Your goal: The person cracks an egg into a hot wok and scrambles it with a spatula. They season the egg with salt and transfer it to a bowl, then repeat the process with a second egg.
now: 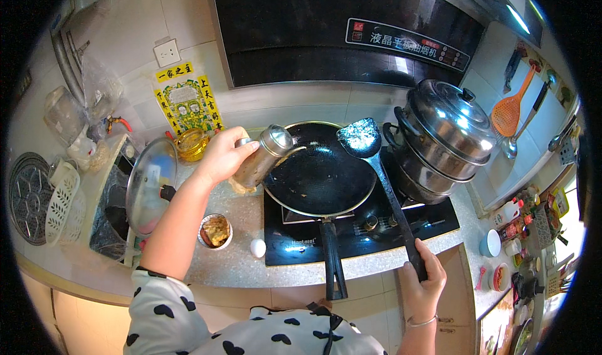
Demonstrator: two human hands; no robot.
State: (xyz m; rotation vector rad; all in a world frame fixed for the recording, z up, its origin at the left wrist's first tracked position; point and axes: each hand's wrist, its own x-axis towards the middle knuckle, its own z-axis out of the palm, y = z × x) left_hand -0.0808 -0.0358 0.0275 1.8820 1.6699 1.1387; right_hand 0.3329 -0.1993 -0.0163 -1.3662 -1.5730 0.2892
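Observation:
My left hand point(228, 153) grips a lidded metal pot with a spout point(256, 167), tilted at the left rim of a black frying pan point(324, 181). The pan sits on the gas stove point(301, 242), its handle towards me. My right hand point(423, 280) holds the dark handle of a spatula point(360, 139), whose blade is raised above the pan's right rim. Left of the stove, a white egg point(257, 248) lies on the counter beside a small bowl of food point(215, 232). Whether anything flows from the spout cannot be told.
A stacked metal steamer point(447, 134) stands on the right burner. A glass lid point(150, 186) leans at the left, near a container of yellow oil point(192, 144). The range hood point(301, 35) overhangs the back. Bowls and bottles point(515, 225) line the right counter.

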